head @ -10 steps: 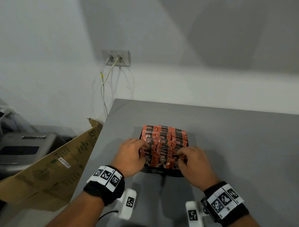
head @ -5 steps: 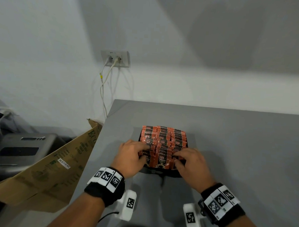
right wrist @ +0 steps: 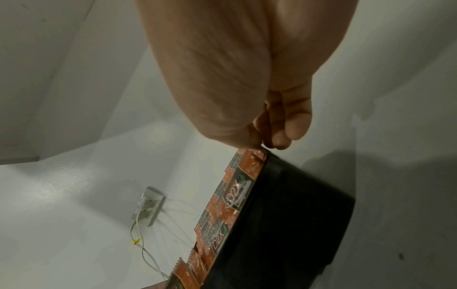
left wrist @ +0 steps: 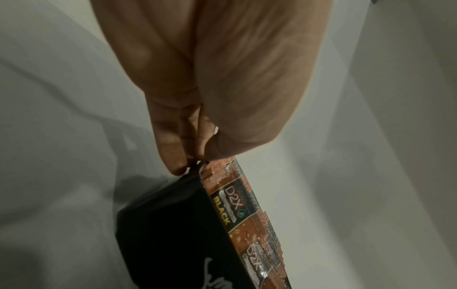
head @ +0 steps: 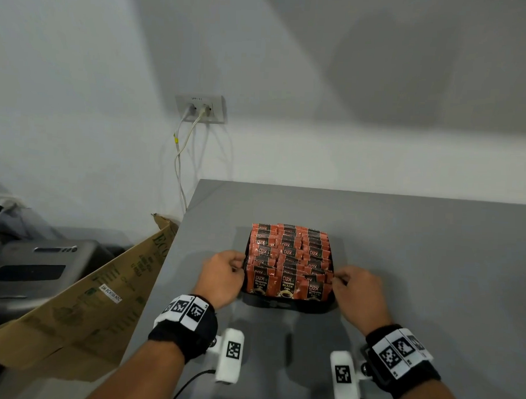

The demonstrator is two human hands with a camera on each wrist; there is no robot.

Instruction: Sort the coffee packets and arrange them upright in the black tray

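A black tray (head: pixel 284 305) sits on the grey table (head: pixel 419 251), packed with several rows of orange D2X coffee packets (head: pixel 289 254) standing upright. My left hand (head: pixel 240 263) is at the tray's left side. In the left wrist view this hand (left wrist: pixel 195 162) pinches the rim of the tray (left wrist: pixel 173 224) beside a packet (left wrist: pixel 237 205). My right hand (head: pixel 336 280) is at the tray's right side. In the right wrist view it (right wrist: pixel 264 145) pinches the rim of the tray (right wrist: pixel 291 215) next to the outer packets (right wrist: pixel 235 195).
The table's left edge runs close to the left hand. Beyond it lean a cardboard box (head: pixel 85 306) and a grey device (head: pixel 32 267). A wall socket (head: pixel 199 108) with two white cables sits behind the table's far corner.
Both hands have left the tops of the front packets and moved outward to the tray's left and right sides. The tray has stayed in place.
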